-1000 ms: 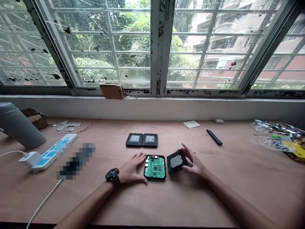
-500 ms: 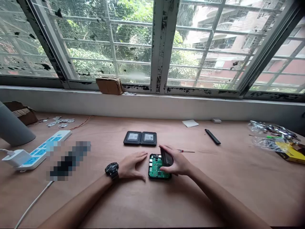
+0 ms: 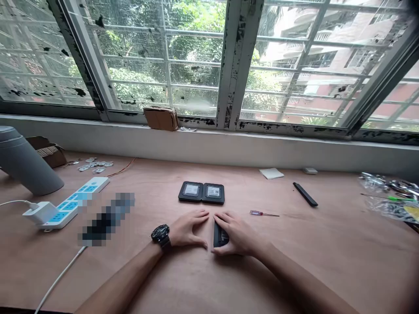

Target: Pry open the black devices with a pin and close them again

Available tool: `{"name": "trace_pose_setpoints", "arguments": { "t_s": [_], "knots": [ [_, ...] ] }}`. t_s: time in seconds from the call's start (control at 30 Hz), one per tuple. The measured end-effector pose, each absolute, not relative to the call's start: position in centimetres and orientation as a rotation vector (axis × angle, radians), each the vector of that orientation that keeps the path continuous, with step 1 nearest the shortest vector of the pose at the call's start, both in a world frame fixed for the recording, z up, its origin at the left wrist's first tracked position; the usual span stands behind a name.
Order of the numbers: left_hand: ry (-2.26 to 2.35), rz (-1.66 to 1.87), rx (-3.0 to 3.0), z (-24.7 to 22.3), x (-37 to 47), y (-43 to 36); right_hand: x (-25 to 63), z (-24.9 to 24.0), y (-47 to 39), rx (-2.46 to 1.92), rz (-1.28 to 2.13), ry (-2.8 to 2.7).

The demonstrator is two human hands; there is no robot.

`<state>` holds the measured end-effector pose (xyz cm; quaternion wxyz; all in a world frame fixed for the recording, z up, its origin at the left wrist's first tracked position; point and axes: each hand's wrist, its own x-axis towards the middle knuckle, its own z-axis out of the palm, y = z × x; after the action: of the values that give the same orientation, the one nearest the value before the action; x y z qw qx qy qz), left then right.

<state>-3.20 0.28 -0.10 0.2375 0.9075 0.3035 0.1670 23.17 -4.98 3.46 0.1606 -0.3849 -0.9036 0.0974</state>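
Flat on the table lies a small black plastic case cover (image 3: 220, 235), covering the spot where the green circuit board showed before. The board is hidden now. My right hand (image 3: 234, 233) grips the cover from above, with fingers at its far edge and thumb at its near edge. Just left of the case, my left hand (image 3: 190, 229) rests on the table, holding nothing, with fingers and thumb apart. A black watch (image 3: 161, 234) is on the left wrist. Beyond the hands, two black square units (image 3: 213, 193) with white labels lie side by side.
To the right are a small screwdriver (image 3: 264, 213), a black strip (image 3: 305, 194) and plastic bags (image 3: 389, 207). A white power strip (image 3: 78, 203), a grey cylinder (image 3: 31, 165) and a blurred-out object (image 3: 106, 220) occupy the left. White paper (image 3: 271, 173) lies near the wall.
My right hand has lowered the black cover from a tilted position onto the circuit board, which is now out of sight. The left hand stays open beside it. The view has shifted slightly.
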Motion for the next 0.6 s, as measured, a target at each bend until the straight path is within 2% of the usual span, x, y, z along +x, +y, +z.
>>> {"name": "trace_pose_setpoints", "arguments": {
  "t_s": [0.6],
  "knots": [
    [0.883, 0.508, 2.434, 0.0, -4.6, 0.7, 23.3, 3.6, -5.1, -1.148, 0.215, -2.62]
  ]
}}
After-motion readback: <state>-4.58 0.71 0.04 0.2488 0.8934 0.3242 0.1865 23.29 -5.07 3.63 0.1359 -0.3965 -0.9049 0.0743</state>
